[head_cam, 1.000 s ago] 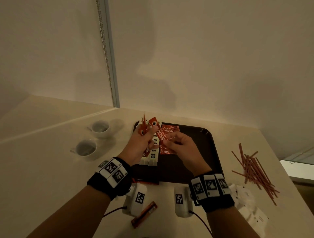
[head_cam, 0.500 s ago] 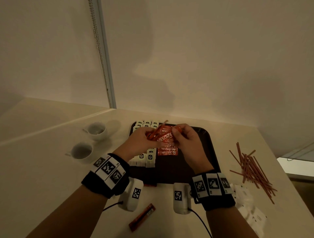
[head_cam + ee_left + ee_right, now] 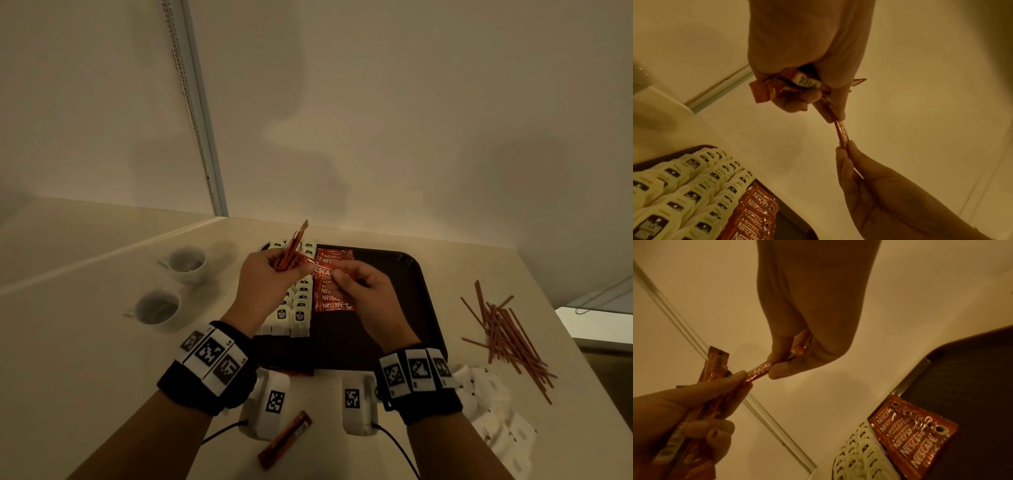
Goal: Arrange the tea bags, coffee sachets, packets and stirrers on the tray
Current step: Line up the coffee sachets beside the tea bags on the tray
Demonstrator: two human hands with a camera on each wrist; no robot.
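Observation:
A dark tray (image 3: 416, 274) holds rows of white tea bags (image 3: 298, 315) on its left and an overlapping column of red coffee sachets (image 3: 334, 305) beside them. Above the tray's far left, my left hand (image 3: 274, 270) grips a bunch of red sachets (image 3: 291, 250), also seen in the left wrist view (image 3: 777, 87). My right hand (image 3: 346, 274) pinches one end of a single red sachet (image 3: 322, 270) whose other end is in the left hand's bunch; in the right wrist view that sachet (image 3: 758, 369) is stretched between both hands.
Two white cups (image 3: 186, 263) (image 3: 157, 308) stand left of the tray. A heap of brown stirrers (image 3: 507, 335) lies to the right, white packets (image 3: 496, 418) at the near right. One red sachet (image 3: 284, 440) lies on the counter near me. The wall is close behind.
Both hands stayed together above the tray's far left. The left hand's bunch has tilted upright again, and the right hand now pinches one sachet drawn out sideways from it.

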